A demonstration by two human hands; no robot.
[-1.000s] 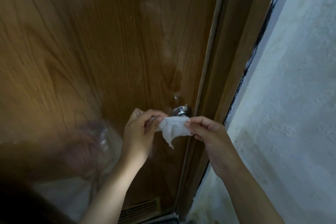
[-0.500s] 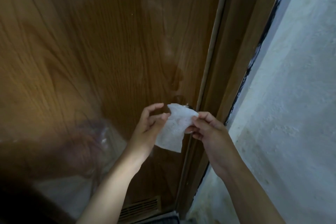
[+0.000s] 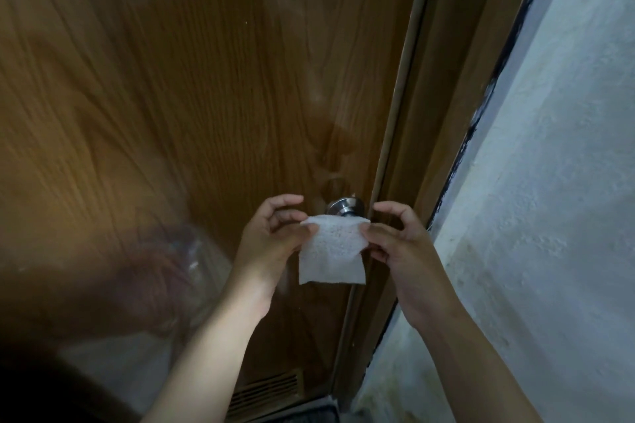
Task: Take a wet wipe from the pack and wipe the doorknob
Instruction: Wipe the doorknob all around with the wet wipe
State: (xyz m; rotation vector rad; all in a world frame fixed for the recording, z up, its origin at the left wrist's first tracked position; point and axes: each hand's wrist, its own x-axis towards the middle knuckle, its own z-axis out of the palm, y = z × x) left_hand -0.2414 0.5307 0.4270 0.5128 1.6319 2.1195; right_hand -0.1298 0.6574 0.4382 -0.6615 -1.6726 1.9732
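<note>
A white wet wipe [image 3: 331,252] hangs spread flat between my two hands, just below the doorknob. My left hand [image 3: 271,240] pinches its upper left corner and my right hand [image 3: 395,240] pinches its upper right corner. The silver round doorknob [image 3: 345,207] sticks out of the brown wooden door [image 3: 171,79] right behind the wipe's top edge; its lower part is hidden by the wipe. The wipe pack is not in view.
The brown door frame [image 3: 429,113] runs along the door's right side, with a rough white wall [image 3: 549,216] beyond it. A vent grille [image 3: 264,391] sits low in the door. A blurred clear plastic thing [image 3: 165,271] is at the lower left.
The crumpled wipe has been opened out into a flat square between both hands, and the hands have moved apart. The doorknob, covered half a second ago, shows again above the wipe.
</note>
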